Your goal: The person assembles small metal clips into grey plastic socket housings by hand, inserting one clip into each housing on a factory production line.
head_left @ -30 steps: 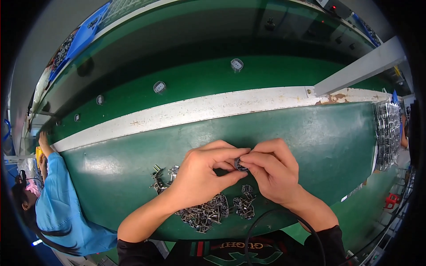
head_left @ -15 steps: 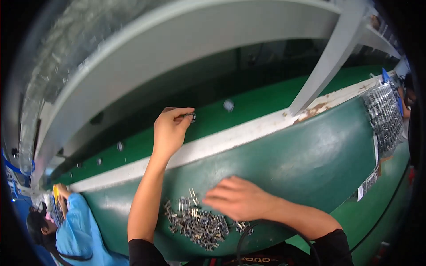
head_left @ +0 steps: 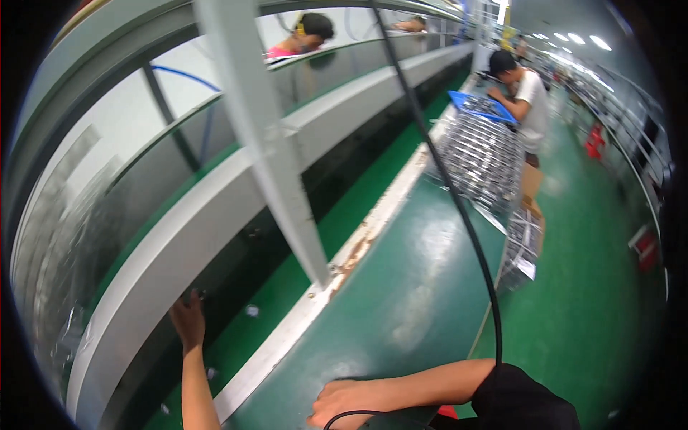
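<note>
My left hand (head_left: 188,322) reaches over the sunken green belt (head_left: 276,297), its fingers raised near the long grey rail. At its fingertips is a small shiny metal part (head_left: 201,294), seemingly pinched; the grip is blurred. A small round shiny part (head_left: 251,310) lies on the belt to the right of this hand, and another (head_left: 211,373) lies beside my left forearm. On the green tabletop (head_left: 401,301), at the lower edge, sits my right hand (head_left: 342,403) with its fingers curled downward. What it holds, if anything, is hidden.
A white ledge (head_left: 287,344) divides tabletop and belt, and a grey post (head_left: 276,179) rises from it. Bagged metal parts (head_left: 480,154) and a blue tray (head_left: 481,106) stand at the far end, near a person in white (head_left: 529,100). A black cable (head_left: 459,193) crosses the view.
My view has swung right and up, so the pile of loose metal parts is out of sight. My left hand has reached farther over the belt. The right hand's fingers have curled onto the tabletop.
</note>
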### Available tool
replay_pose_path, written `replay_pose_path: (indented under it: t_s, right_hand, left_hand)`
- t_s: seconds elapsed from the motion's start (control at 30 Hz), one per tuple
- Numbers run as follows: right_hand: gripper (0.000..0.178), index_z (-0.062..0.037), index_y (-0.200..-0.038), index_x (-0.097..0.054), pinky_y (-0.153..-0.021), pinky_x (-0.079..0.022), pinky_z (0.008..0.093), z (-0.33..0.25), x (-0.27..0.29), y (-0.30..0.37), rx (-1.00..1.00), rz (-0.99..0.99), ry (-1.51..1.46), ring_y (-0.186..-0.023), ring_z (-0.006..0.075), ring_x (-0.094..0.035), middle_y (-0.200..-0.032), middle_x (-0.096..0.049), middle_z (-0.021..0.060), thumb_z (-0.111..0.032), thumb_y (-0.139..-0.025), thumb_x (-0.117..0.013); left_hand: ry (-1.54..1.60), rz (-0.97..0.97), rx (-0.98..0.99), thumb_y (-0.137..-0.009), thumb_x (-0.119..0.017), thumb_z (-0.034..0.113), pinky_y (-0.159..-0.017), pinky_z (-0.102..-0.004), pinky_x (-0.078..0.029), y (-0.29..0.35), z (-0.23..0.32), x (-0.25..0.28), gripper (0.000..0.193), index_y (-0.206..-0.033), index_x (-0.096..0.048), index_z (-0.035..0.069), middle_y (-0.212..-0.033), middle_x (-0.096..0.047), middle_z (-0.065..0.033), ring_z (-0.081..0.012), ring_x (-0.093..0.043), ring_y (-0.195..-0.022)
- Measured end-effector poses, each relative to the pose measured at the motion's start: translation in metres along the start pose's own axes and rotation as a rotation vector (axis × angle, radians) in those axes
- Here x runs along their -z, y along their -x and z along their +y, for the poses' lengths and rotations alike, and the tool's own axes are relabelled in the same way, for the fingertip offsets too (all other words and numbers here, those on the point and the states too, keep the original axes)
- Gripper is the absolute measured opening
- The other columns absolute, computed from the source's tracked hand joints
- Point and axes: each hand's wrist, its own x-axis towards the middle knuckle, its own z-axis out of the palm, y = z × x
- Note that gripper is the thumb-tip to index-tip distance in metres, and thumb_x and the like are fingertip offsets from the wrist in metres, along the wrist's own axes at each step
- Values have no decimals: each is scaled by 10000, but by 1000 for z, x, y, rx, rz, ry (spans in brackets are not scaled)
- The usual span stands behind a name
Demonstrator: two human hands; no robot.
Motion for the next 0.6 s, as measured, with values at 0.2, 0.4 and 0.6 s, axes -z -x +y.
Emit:
replay_pose_path:
  t_s: [0.2,0.4,0.6]
  right_hand:
    - [240,50,-761,-681,-627,-543,494,-31,49,-8,-154,-419,-233,-696,341,-703,-708,-682,230,-181,-800,-625]
    - [180,70,-752,-603,-641,-538,528,3,-3,-26,94,-112,-102,-746,420,-668,-770,-642,268,-95,-682,-616]
    - [124,31,-826,-630,-713,-527,490,0,10,-20,11,96,-143,-823,409,-642,-945,-579,211,-72,-778,-581]
  left_hand:
    - [-2,-547,-590,-782,-693,101,-1058,-405,-432,59,76,12,477,-1255,-640,65,-1282,-608,-165,-358,-534,-1179]
    - [47,-410,-554,-778,-687,-2,-860,-403,-499,74,72,8,319,-1096,-710,18,-990,-663,-153,-320,-621,-918]
    - [525,-537,114,-835,-697,-7,-658,-271,-523,139,63,89,262,-1090,-706,-68,-905,-707,-113,-146,-647,-734]
